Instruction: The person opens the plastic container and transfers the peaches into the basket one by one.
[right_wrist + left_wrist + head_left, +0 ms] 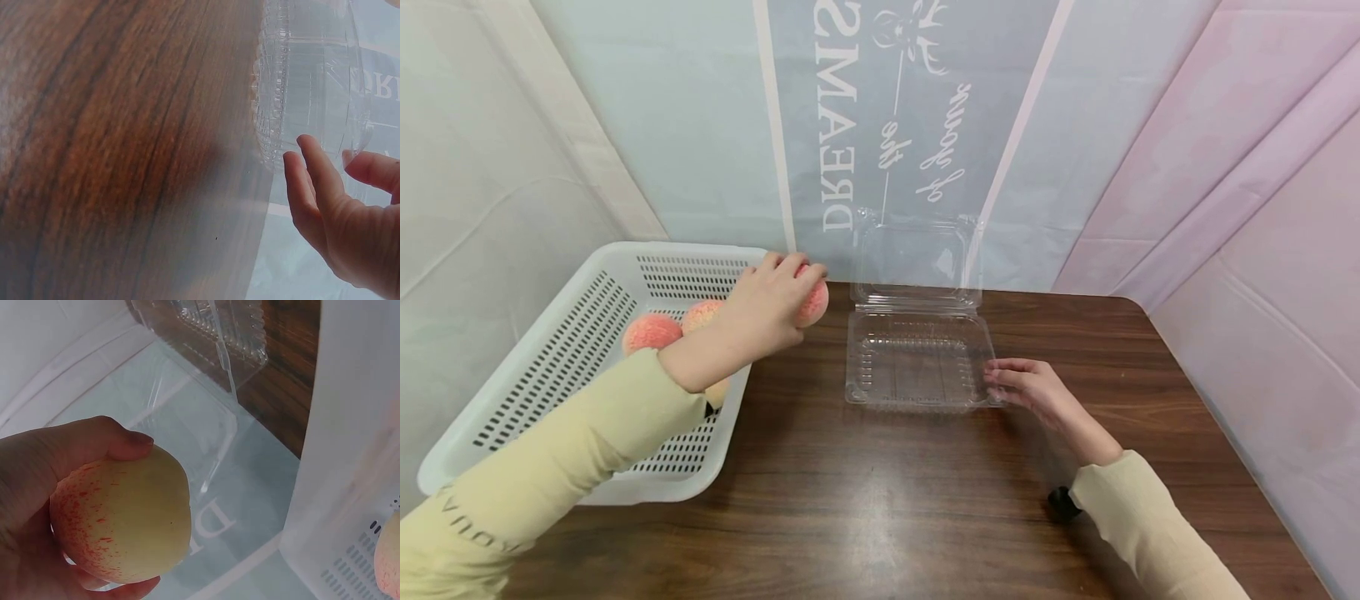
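Note:
My left hand (763, 308) grips a peach (813, 302) just past the right rim of the white basket. In the left wrist view the peach (125, 519) shows yellow with red speckles, thumb on one side and fingers round the other. A clear plastic clamshell box (921, 358) stands on the table, its lid (917, 258) raised at the back and its tray bare. At the tray's right side, my right hand (1033, 387) touches the wall and rim with fairly straight fingers; the right wrist view shows its fingers (322, 172) against the plastic.
The white perforated basket (583, 492) sits at the left with more peaches (652, 333) inside, partly hidden by my left arm. Behind the brown wooden table (865, 500) hangs a pale cloth (700, 125) with lettering.

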### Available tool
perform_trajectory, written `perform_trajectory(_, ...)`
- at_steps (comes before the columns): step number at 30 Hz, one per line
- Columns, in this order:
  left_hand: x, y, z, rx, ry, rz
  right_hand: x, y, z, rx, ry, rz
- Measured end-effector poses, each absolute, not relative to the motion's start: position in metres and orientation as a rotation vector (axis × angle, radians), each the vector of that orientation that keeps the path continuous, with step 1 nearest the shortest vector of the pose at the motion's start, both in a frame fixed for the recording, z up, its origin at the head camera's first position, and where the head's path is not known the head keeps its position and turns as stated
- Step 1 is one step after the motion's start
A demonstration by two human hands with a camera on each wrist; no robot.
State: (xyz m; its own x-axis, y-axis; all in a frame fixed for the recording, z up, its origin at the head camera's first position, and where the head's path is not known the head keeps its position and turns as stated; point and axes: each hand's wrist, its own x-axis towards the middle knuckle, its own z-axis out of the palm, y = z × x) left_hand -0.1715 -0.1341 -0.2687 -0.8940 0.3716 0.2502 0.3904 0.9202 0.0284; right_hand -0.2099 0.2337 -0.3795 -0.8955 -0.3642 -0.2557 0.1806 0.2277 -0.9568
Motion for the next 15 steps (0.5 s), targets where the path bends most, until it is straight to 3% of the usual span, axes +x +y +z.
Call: perform_trajectory(15,-0.168,-0.151,-0.263,-0.520,-2.877,-0.170,-0.211,0.234,-0.380,-0.161,2.072,-1.718)
